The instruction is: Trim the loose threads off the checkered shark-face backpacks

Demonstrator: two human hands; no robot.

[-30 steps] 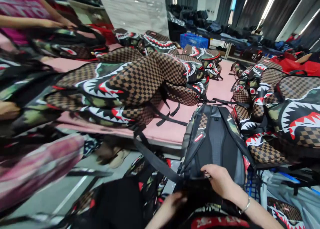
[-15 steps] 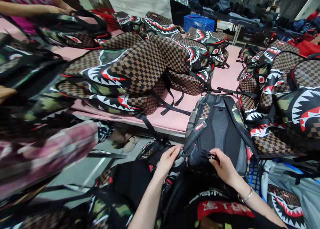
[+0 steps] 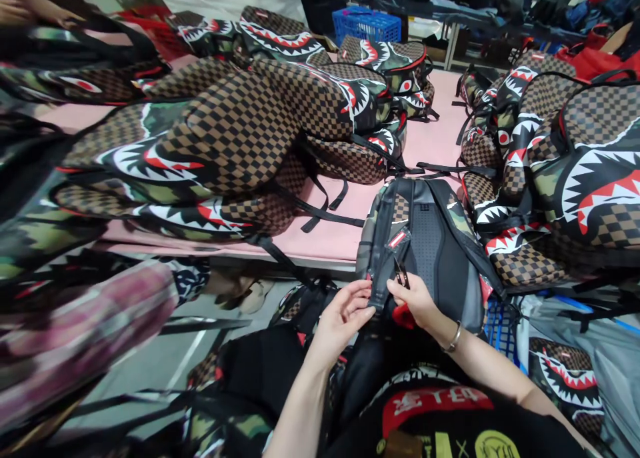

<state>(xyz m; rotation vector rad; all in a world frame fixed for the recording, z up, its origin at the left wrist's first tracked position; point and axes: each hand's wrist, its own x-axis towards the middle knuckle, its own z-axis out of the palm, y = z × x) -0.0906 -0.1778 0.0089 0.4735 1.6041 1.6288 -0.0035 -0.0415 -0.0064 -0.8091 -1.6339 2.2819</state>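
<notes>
From the head camera, we see a backpack (image 3: 425, 238) lying back side up across the near edge of a pink-covered table (image 3: 330, 248), its lower end reaching out toward our body. Its back panel is smooth and dark, with a long, dimpled mesh-like channel down the middle and flat, padded straps tapering along both sides; a glossy clear wrapper covers a small red tag (image 3: 399, 238) on the left strap. Our left hand (image 3: 345, 315) is at the lower left corner of the backpack, fingers bent and thumb held a little below them; we cannot tell whether they pinch anything. Our right hand (image 3: 415, 301) is closed around a small dark tool (image 3: 401, 276) with slim, pointed prongs, held just over the panel, and a smooth metal bracelet (image 3: 454, 337) rings that wrist. Left of the backpack, plump checkered bags (image 3: 235, 131) lie piled, their surfaces smooth and rounded, printed with jagged white teeth. To the right, a bulging bag (image 3: 600, 178) carries the same toothed mouth over checks and camouflage. Farther back stands a boxy blue crate (image 3: 367, 26) with latticed sides; at left, a soft pink plaid cloth (image 3: 115, 311) is blurred.
</notes>
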